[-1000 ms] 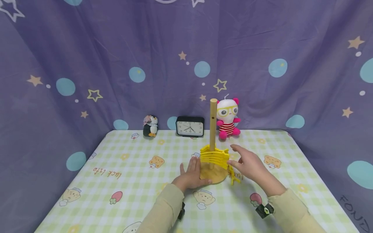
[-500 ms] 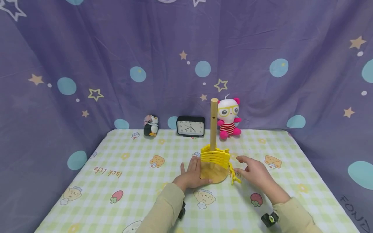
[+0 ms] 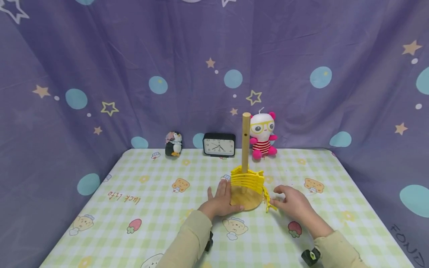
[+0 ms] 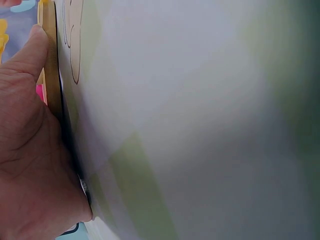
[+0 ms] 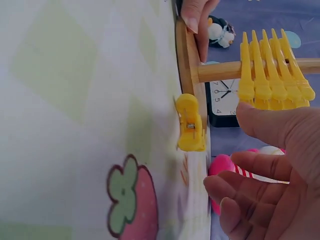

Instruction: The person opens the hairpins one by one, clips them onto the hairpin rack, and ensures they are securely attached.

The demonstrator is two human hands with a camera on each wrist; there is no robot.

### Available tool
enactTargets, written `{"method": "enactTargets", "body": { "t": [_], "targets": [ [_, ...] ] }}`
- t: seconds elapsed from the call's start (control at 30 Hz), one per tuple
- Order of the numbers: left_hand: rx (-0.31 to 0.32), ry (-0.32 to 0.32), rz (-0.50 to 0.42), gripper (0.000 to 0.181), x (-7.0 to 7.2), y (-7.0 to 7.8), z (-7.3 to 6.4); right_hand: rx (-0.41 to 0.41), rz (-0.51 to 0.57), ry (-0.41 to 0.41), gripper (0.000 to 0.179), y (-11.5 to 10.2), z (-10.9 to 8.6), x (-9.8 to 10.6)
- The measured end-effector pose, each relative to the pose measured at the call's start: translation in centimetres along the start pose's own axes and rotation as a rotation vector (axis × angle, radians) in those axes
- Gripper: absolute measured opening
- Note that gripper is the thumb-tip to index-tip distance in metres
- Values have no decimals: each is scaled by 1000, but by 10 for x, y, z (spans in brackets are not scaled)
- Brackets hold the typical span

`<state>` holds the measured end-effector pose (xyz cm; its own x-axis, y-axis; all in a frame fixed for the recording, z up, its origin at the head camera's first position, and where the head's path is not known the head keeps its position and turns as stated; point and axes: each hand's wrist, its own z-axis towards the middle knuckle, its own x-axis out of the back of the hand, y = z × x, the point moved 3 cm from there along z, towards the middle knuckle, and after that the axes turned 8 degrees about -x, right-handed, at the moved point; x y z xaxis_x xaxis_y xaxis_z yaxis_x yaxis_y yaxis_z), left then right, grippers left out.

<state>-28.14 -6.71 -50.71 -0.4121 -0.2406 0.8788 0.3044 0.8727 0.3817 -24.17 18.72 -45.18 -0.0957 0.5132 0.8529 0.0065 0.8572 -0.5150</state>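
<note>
A wooden stand with a round base [image 3: 247, 203] and an upright pole [image 3: 246, 141] stands mid-table. Several yellow clips [image 3: 247, 180] are stacked on the pole low down. One loose yellow clip [image 3: 268, 203] lies by the base's right edge; in the right wrist view this clip [image 5: 190, 125] sits against the base [image 5: 186, 60]. My left hand [image 3: 221, 201] lies flat against the base's left rim, and its palm [image 4: 30, 150] touches the wood [image 4: 50, 55]. My right hand [image 3: 289, 201] hovers low just right of the loose clip, its loosely curled fingers [image 5: 250, 195] holding nothing.
Along the back edge of the checked tablecloth [image 3: 151, 208] stand a toy penguin [image 3: 173, 144], a black clock [image 3: 219, 145] and a pink-and-white plush [image 3: 263, 136]. A purple star-patterned curtain [image 3: 100, 74] closes off the back and sides.
My right hand has dropped from beside the stacked clips down to the table next to the loose clip. The left hand and the stand have stayed put.
</note>
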Motion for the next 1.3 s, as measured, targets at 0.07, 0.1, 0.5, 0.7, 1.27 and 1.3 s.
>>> {"method": "enactTargets", "body": {
  "t": [0.07, 0.1, 0.5, 0.7, 1.27, 1.3],
  "targets": [
    [1, 0, -8, 116, 0, 0, 0, -8, -10, -7, 41, 0, 0, -3],
    [1, 0, -12, 116, 0, 0, 0, -11, -18, -8, 42, 0, 0, -3],
    [-6, -6, -7, 115, 7, 7, -10, -77, -146, -76, 60, -5, 2, -26],
    [-12, -3, -11, 114, 10, 8, -11, -73, -207, -50, 76, -10, 6, -36],
    [-27, 17, -30, 112, 14, 13, -16, -83, -208, -77, 57, -8, 5, -26],
    [-27, 18, -32, 113, 14, 12, -15, -85, -200, -74, 56, -7, 4, -24]
  ]
}}
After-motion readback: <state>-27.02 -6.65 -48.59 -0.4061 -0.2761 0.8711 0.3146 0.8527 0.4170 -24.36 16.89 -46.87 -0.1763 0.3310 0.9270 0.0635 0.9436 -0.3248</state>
